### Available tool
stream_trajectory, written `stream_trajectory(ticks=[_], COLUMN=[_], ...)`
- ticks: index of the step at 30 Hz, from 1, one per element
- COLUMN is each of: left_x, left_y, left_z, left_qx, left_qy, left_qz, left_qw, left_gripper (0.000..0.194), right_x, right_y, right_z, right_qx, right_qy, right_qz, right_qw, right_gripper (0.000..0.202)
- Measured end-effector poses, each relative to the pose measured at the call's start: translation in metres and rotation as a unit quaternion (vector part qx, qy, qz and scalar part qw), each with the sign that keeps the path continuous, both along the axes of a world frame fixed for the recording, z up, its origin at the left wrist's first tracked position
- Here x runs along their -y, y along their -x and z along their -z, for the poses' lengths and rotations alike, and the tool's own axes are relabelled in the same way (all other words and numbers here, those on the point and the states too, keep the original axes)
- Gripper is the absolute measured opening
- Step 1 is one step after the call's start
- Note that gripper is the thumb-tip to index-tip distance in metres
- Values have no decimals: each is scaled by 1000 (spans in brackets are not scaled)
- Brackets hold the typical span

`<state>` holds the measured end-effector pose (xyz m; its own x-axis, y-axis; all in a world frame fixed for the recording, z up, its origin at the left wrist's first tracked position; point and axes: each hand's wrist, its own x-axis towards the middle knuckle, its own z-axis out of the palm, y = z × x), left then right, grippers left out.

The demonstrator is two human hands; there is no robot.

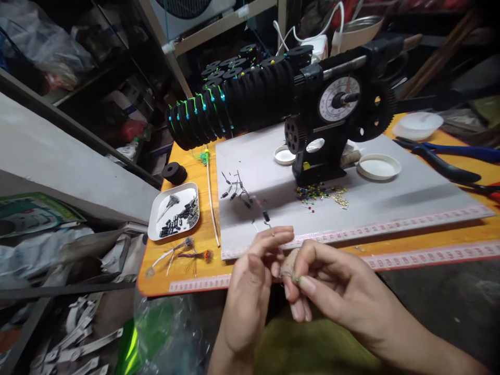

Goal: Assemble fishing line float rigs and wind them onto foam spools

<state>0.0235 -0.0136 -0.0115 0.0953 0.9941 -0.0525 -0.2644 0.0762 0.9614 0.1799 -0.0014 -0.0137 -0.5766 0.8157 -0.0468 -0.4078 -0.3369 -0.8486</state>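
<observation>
My left hand [250,291] is held palm up at the front edge of the table. Its fingers are apart and stretched to the right, and one wears a ring. A tan wrapping [289,263] lies around what looks like one of its fingers, touching my right hand [339,281]. My right thumb and forefinger are pinched on a small green bead-like thing [297,279]; the rest of it is hidden. Above my hands, ball-headed pins [312,192] lie in a pile on the white board [250,237]. Several small black parts with wire leads [236,192] lie to the left.
A black winding machine [336,104] carries a row of black spools [234,104] with green threads. A white tray [154,226] of black parts stands left. Wire bundles [199,255], a shallow white lid [378,174] and blue-handled pliers [461,151] lie around. A measuring tape [429,255] runs along the edge.
</observation>
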Motion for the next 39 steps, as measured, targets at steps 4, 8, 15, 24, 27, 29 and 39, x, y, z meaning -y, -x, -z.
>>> stream_trajectory(ticks=[4, 8, 15, 24, 27, 29, 39], left_x=[7, 3, -12, -13, -5, 2, 9], left_y=[-5, -16, -20, -17, -14, -13, -20], left_z=[2, -2, -9, -9, -5, -3, 1], left_qx=[-3, 118, 139, 203, 198, 184, 173], left_qy=[-36, -68, -71, 21, 30, 24, -51], left_qz=[-5, -67, -59, -83, -65, -43, -33], left_qw=[999, 988, 986, 975, 978, 982, 983], left_gripper=[23, 16, 17, 15, 25, 30, 18], right_x=[0, 2, 9, 5, 3, 2, 6], right_y=[-2, -3, -4, -1, -1, -3, -2], right_z=[3, 5, 0, 5, 7, 8, 8], right_qx=[3, 44, 101, 6, -8, -7, 48], right_qy=[22, 3, -67, 25, 39, 34, -18], right_qz=[-6, -17, -24, -58, -54, -55, -56], right_qw=[1000, 999, 992, 998, 998, 998, 997], right_gripper=[18, 20, 15, 24, 22, 21, 15])
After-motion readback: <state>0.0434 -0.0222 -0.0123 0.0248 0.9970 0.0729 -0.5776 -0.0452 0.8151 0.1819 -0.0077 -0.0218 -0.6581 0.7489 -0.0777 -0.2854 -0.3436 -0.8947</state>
